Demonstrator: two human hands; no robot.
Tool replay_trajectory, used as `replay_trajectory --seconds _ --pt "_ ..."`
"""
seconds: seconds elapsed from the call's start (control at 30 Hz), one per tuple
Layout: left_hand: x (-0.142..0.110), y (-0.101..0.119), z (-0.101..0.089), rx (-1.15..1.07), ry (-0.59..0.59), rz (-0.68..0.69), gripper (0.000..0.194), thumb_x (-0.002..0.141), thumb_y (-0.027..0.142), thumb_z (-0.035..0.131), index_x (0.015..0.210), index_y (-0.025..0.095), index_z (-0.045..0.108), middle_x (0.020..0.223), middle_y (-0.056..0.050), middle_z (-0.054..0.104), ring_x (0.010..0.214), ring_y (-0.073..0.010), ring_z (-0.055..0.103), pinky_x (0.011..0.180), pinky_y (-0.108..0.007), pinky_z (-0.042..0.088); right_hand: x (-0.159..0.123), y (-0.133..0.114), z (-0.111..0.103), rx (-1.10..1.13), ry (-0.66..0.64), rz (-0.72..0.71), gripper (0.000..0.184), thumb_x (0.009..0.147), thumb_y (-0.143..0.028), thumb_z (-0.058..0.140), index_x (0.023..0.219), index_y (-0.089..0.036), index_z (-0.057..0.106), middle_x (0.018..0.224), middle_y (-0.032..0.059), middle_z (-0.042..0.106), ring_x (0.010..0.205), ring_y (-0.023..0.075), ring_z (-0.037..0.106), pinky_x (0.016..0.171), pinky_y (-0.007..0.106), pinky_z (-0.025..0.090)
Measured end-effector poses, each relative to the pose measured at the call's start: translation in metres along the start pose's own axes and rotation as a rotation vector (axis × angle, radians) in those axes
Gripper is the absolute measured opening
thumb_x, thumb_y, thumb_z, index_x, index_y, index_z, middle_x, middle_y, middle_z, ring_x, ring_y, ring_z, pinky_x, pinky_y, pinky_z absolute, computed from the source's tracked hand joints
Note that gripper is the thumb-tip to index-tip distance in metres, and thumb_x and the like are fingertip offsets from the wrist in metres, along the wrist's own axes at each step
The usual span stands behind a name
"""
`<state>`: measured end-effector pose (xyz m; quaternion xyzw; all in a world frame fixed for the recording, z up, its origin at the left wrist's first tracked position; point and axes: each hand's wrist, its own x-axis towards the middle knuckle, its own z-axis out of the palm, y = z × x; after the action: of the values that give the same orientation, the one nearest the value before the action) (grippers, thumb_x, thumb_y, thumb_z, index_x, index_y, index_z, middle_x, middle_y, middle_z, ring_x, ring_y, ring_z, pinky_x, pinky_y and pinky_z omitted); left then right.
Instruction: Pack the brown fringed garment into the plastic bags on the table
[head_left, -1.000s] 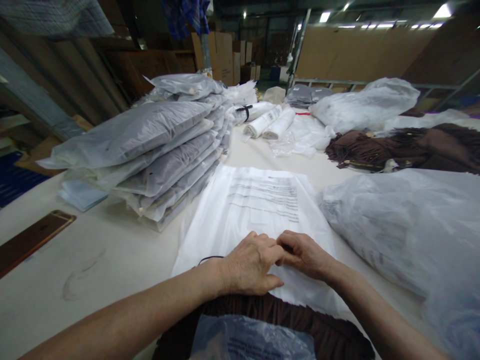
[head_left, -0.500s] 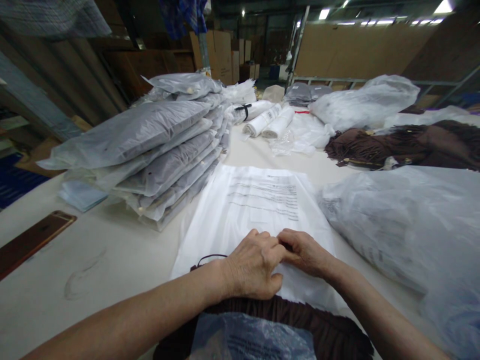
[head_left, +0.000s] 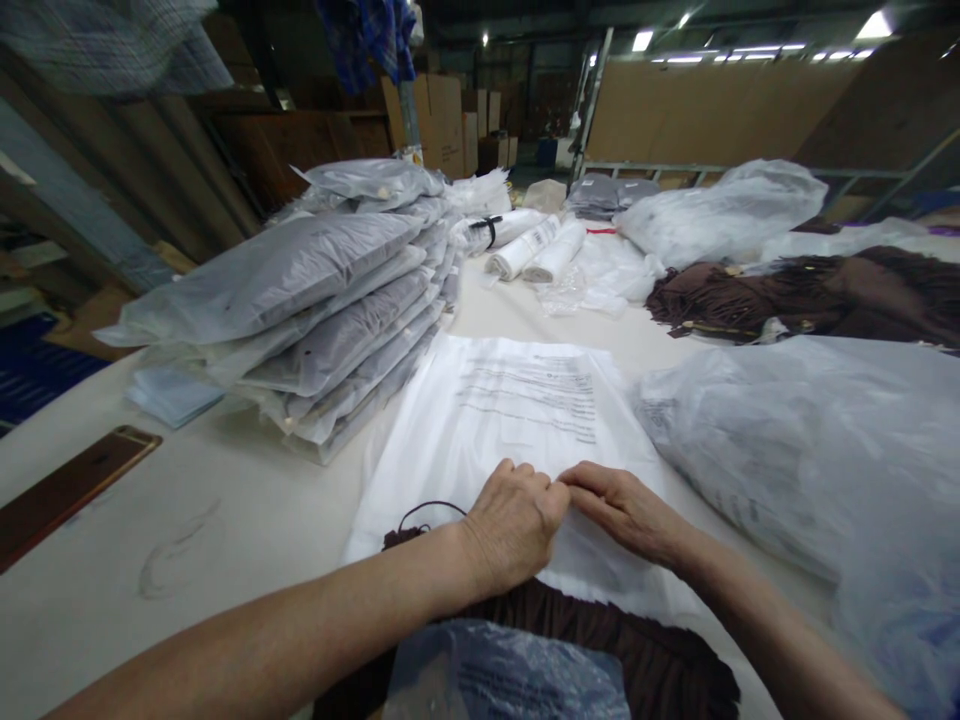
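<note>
A white plastic bag (head_left: 517, 420) printed with black text lies flat in front of me. Over its lower half my two hands meet, fingertips together. My left hand (head_left: 517, 520) is closed, its fingers curled down and pinching at the bag. Against it, my right hand (head_left: 619, 505) presses thumb and fingers together on the same spot; the exact grip is hidden. Close to my body is a gathered dark brown garment (head_left: 660, 640), with a thin dark cord loop (head_left: 431, 505) beside my left wrist. A clear printed plastic bag (head_left: 510, 670) rests on the garment.
Bagged grey garments (head_left: 300, 270) form a stack on the left, near a phone (head_left: 82, 485) and pale blue sheets (head_left: 171, 392). A large translucent bag (head_left: 780, 450) bulges at right. Behind are white rolls (head_left: 521, 250) and brown fabric (head_left: 787, 295).
My left hand has turned slightly, its thumb now tucked out of sight. My right fingers have straightened a little. The view has shifted slightly; the bag and garment lie much as before.
</note>
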<state>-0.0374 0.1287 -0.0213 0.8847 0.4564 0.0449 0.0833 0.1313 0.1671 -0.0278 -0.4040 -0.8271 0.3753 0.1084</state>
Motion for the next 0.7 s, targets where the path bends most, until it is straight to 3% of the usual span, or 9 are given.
replay_trajectory --seconds 0.17,0.3,0.4,0.57,0.7 --pt "0.005 -0.005 -0.002 0.0 0.044 -0.005 0.013 0.086 0.02 0.045 0.08 0.014 0.055 0.076 -0.008 0.064 0.077 -0.0231 0.058 0.07 -0.036 0.04 -0.019 -0.023 0.002 -0.112 0.133 0.071 0.023 0.077 -0.033 0.047 0.094 -0.019 0.055 0.091 0.0061 0.062 0.085 0.0195 0.056 0.077 0.034 0.043" --pt "0.007 -0.005 -0.004 0.06 0.08 0.063 0.014 0.085 0.018 0.046 0.077 0.014 0.056 0.072 -0.009 0.062 0.074 -0.0229 0.057 0.068 -0.036 0.038 -0.021 -0.027 0.016 -0.547 0.221 0.073 0.018 0.077 -0.014 0.042 0.085 -0.016 0.058 0.081 0.0078 0.061 0.078 0.0224 0.057 0.071 0.036 0.043" --pt "0.002 -0.011 -0.01 0.158 0.073 0.068 0.013 0.08 0.008 0.044 0.078 0.013 0.056 0.073 -0.01 0.061 0.075 -0.0238 0.055 0.067 -0.036 0.037 -0.027 -0.022 0.021 -0.679 0.263 0.078 0.027 0.076 -0.004 0.035 0.079 -0.015 0.059 0.076 0.01 0.061 0.074 0.0243 0.057 0.067 0.037 0.043" --pt "-0.02 -0.047 -0.022 0.226 0.096 -0.132 0.023 0.072 -0.002 0.039 0.079 0.013 0.056 0.077 -0.013 0.06 0.077 -0.0259 0.054 0.067 -0.037 0.036 -0.054 -0.008 0.019 -0.75 0.479 -0.181 0.027 0.077 -0.002 0.037 0.082 -0.015 0.059 0.076 0.0086 0.062 0.07 0.0205 0.057 0.064 0.032 0.046" --pt "-0.049 -0.081 -0.026 0.206 0.182 -0.348 0.025 0.073 -0.001 0.036 0.075 0.013 0.057 0.076 -0.014 0.059 0.077 -0.0265 0.054 0.068 -0.037 0.036 -0.076 0.013 0.016 -0.811 0.557 -0.165 0.027 0.076 -0.002 0.036 0.087 -0.014 0.057 0.08 0.0089 0.063 0.073 0.0197 0.059 0.066 0.03 0.048"
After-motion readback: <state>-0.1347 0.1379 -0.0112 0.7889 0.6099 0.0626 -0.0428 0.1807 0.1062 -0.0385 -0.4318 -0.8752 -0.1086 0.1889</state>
